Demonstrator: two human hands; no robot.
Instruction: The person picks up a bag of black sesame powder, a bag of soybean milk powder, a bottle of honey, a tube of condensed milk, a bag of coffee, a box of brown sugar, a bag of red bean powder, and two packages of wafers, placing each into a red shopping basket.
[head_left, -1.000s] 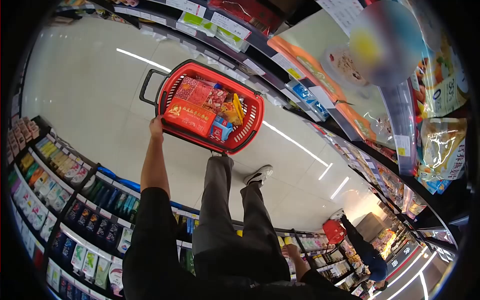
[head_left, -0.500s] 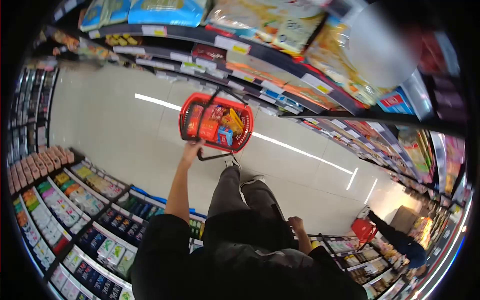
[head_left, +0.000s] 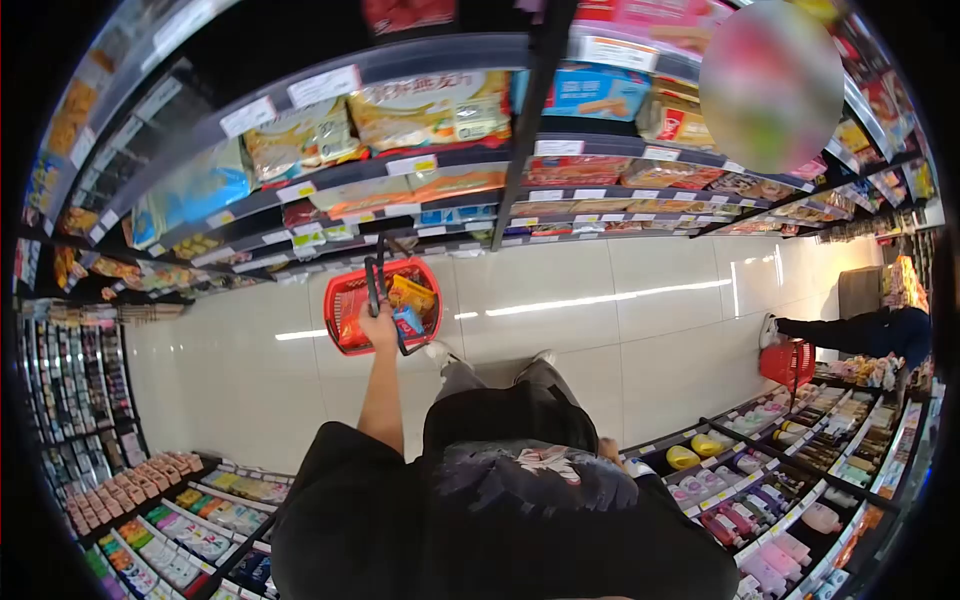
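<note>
My left hand [head_left: 378, 327] is closed around the black handle [head_left: 374, 283] of a red shopping basket [head_left: 329, 312]. Inside it lie a yellow packet [head_left: 413, 294], a blue packet [head_left: 408, 321] and red packaging [head_left: 349, 312]. The basket hangs in front of my feet, close to the lower shelves ahead. My right hand [head_left: 608, 449] is low at my right side, mostly hidden by my shirt and arm, so its fingers do not show. It is nearest the shelf of bottles on that side.
Shelves of bagged and boxed food [head_left: 430, 110] stand ahead. Racks of tubes and bottles [head_left: 790, 500] run behind me on both sides. Another person [head_left: 860, 333] is in the aisle at right, beside a second red basket [head_left: 788, 362]. Pale floor tiles [head_left: 560, 270] lie between the shelves.
My view has turned, so the food shelves now run more level across the top. The basket appears further left and upper shelves show more. My right hand is more hidden by my body.
</note>
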